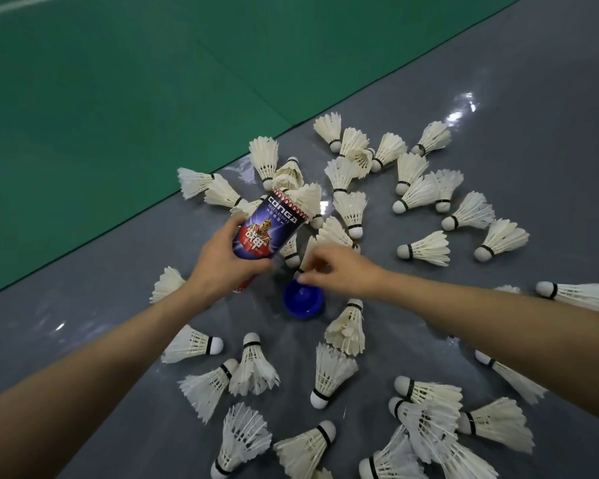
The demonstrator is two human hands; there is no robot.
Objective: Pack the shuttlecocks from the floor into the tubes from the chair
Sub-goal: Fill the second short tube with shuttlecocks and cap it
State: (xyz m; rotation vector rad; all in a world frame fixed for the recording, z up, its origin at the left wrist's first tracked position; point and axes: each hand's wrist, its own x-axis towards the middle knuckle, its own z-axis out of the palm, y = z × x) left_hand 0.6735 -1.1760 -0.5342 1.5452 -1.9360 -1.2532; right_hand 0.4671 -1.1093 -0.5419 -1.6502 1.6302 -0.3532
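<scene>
the left hand (222,266) grips the tube (270,224), whose open mouth tilts away, while just right of the tube the right hand (329,267) pinches a shuttlecock (309,249), feathers towards that mouth.

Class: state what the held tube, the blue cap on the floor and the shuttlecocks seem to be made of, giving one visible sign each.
The tube: likely cardboard, glossy printed wrap; sheen on the graphics. The blue cap: seemingly moulded plastic; smooth, uniform colour, raised rim. The shuttlecocks: apparently real feathers, with visible quills, on matte white rounded bases, material unclear.
</scene>
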